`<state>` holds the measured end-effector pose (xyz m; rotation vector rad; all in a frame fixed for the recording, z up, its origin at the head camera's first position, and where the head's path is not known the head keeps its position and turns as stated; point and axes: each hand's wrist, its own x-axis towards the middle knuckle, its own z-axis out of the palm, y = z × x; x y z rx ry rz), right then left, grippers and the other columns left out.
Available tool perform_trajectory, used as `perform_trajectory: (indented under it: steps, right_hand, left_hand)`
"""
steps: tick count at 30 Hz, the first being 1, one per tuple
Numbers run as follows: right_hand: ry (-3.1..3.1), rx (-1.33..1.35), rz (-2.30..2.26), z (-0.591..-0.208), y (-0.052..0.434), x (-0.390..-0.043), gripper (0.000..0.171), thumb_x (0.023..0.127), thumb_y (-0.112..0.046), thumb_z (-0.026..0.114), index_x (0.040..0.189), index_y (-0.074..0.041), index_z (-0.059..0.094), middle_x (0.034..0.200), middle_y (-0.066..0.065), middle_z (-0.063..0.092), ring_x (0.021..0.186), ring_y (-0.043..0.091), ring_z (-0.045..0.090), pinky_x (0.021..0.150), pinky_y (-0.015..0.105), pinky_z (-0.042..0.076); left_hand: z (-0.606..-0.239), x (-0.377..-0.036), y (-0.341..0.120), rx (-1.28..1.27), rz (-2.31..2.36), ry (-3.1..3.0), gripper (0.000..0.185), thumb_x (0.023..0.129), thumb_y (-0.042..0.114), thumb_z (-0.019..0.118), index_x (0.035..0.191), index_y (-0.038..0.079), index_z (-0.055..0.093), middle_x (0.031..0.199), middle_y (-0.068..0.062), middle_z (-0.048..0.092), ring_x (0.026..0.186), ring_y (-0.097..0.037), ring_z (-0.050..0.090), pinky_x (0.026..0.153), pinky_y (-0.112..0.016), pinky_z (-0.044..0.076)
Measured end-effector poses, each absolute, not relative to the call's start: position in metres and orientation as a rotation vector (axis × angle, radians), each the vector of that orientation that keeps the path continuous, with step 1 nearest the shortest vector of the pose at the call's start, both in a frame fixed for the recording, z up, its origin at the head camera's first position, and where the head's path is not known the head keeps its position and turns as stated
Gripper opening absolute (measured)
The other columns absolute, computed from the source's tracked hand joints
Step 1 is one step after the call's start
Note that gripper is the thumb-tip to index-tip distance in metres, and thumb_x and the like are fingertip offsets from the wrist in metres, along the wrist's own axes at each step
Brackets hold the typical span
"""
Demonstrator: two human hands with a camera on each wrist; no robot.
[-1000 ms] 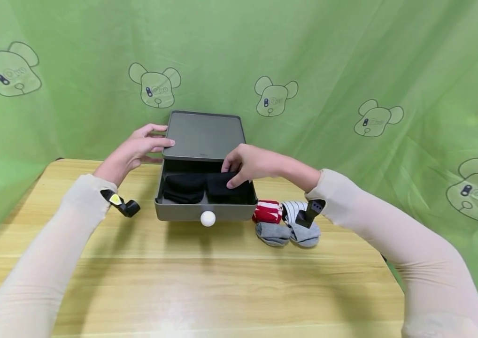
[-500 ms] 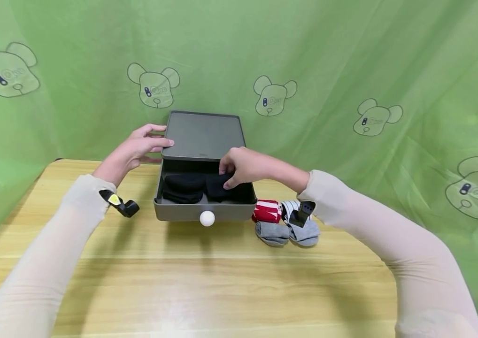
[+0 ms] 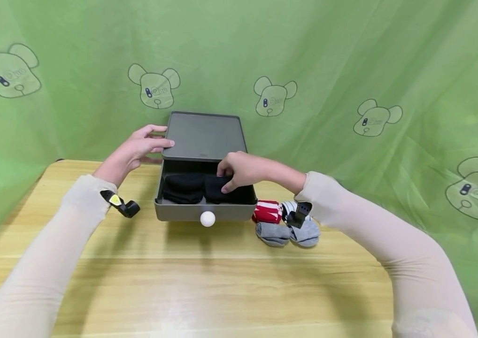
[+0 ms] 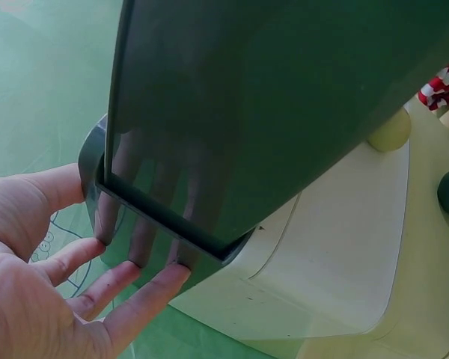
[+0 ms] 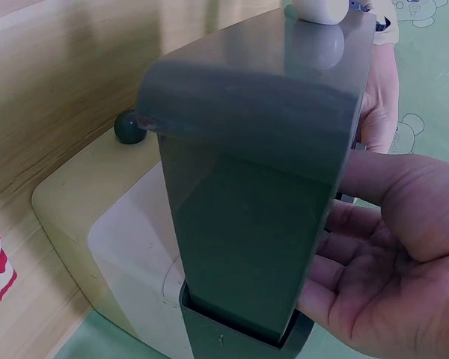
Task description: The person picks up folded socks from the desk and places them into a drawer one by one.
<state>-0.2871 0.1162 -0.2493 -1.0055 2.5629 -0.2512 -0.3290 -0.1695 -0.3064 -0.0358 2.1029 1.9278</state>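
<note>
In the head view the right hand (image 3: 243, 171) reaches into the pulled-out grey drawer (image 3: 205, 210) on the bench (image 3: 180, 281), fingers curled round the right-hand black sock roll (image 3: 218, 189), which lies just beside a second black sock roll (image 3: 184, 187). It looks soft, light and squashy, so a pinch across its bulk should hold it, with no risk of breakage; the fabric will give rather than slip. The left hand (image 3: 137, 149) lies with fairly straight fingers on the left edge of the grey box top (image 3: 203, 136), steadying it and holding nothing. A red-and-white striped sock roll (image 3: 267, 210), grey sock rolls (image 3: 273, 233) and a black-and-white striped roll, partly hidden by the wrist camera, sit beside the drawer. In the left wrist view the fingers (image 4: 146, 288) press flat against the box's dark edge (image 4: 172, 224); the drawer's inside is out of sight. In the right wrist view the palm (image 5: 389, 269) shows behind the drawer wall (image 5: 247, 224), but the sock and fingertips are hidden there.
</note>
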Motion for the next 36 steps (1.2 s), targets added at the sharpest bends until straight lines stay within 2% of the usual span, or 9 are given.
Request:
perform_trajectory:
  steps: [6, 11, 15, 19, 25, 30, 36]
  right_hand:
    - [2.571, -1.021, -0.246, -0.247, 0.116, -0.285, 0.029, 0.087, -0.017, 0.082, 0.110, -0.002, 0.072, 0.097, 0.010, 0.068, 0.087, 0.021, 0.055, 0.081, 0.034, 0.052]
    - [2.589, -1.022, -0.233, -0.244, 0.117, -0.286, 0.032, 0.087, -0.017, 0.082, 0.114, -0.003, 0.072, 0.104, 0.012, 0.070, 0.095, 0.024, 0.061, 0.088, 0.037, 0.056]
    - [2.598, -1.047, -0.287, -0.240, 0.121, -0.286, 0.030, 0.086, -0.015, 0.082, 0.112, -0.003, 0.073, 0.103, 0.012, 0.074, 0.096, 0.023, 0.068, 0.088, 0.036, 0.059]
    - [2.606, -1.083, -0.460, -0.230, 0.128, -0.281, 0.028, 0.087, -0.012, 0.081, 0.111, -0.001, 0.072, 0.099, 0.011, 0.076, 0.092, 0.021, 0.072, 0.086, 0.033, 0.062]
    - [2.531, -1.158, -0.887, -0.221, 0.139, -0.261, 0.024, 0.091, -0.009, 0.077, 0.113, 0.000, 0.072, 0.102, 0.010, 0.076, 0.094, 0.019, 0.072, 0.087, 0.033, 0.063]
    - [2.291, -1.197, -1.164, -0.235, 0.141, -0.236, 0.022, 0.092, -0.006, 0.074, 0.114, -0.003, 0.072, 0.104, 0.010, 0.077, 0.094, 0.020, 0.073, 0.086, 0.035, 0.064]
    - [1.951, -1.216, -1.198, -0.274, 0.136, -0.205, 0.023, 0.094, -0.004, 0.071, 0.116, 0.003, 0.069, 0.105, 0.015, 0.076, 0.095, 0.023, 0.073, 0.086, 0.040, 0.064]
  left_hand:
    - [-0.308, -0.330, -0.169, -0.035, 1.927, 2.108, 0.075, 0.098, 0.015, 0.067, 0.161, 0.018, 0.027, 0.167, -0.015, 0.026, 0.150, -0.040, 0.032, 0.117, -0.055, 0.044]
    - [-0.307, -0.330, -0.169, -0.037, 1.923, 2.116, 0.074, 0.098, 0.015, 0.067, 0.161, 0.018, 0.027, 0.166, -0.015, 0.026, 0.150, -0.040, 0.032, 0.118, -0.055, 0.044]
    - [-0.306, -0.330, -0.170, -0.035, 1.923, 2.120, 0.074, 0.098, 0.015, 0.067, 0.161, 0.018, 0.027, 0.167, -0.015, 0.026, 0.151, -0.040, 0.031, 0.118, -0.055, 0.043]
    - [-0.306, -0.330, -0.169, -0.035, 1.921, 2.116, 0.074, 0.099, 0.015, 0.067, 0.161, 0.018, 0.027, 0.166, -0.015, 0.026, 0.151, -0.040, 0.031, 0.118, -0.055, 0.043]
    - [-0.307, -0.330, -0.169, -0.028, 1.930, 2.113, 0.074, 0.098, 0.014, 0.067, 0.160, 0.017, 0.027, 0.166, -0.016, 0.026, 0.150, -0.041, 0.032, 0.117, -0.056, 0.043]
    - [-0.308, -0.330, -0.168, -0.030, 1.934, 2.103, 0.074, 0.098, 0.013, 0.066, 0.160, 0.017, 0.027, 0.166, -0.016, 0.027, 0.151, -0.041, 0.030, 0.117, -0.056, 0.043]
    - [-0.309, -0.328, -0.168, -0.001, 1.941, 2.097, 0.076, 0.098, 0.014, 0.067, 0.161, 0.016, 0.025, 0.163, -0.019, 0.030, 0.151, -0.041, 0.030, 0.117, -0.057, 0.043]
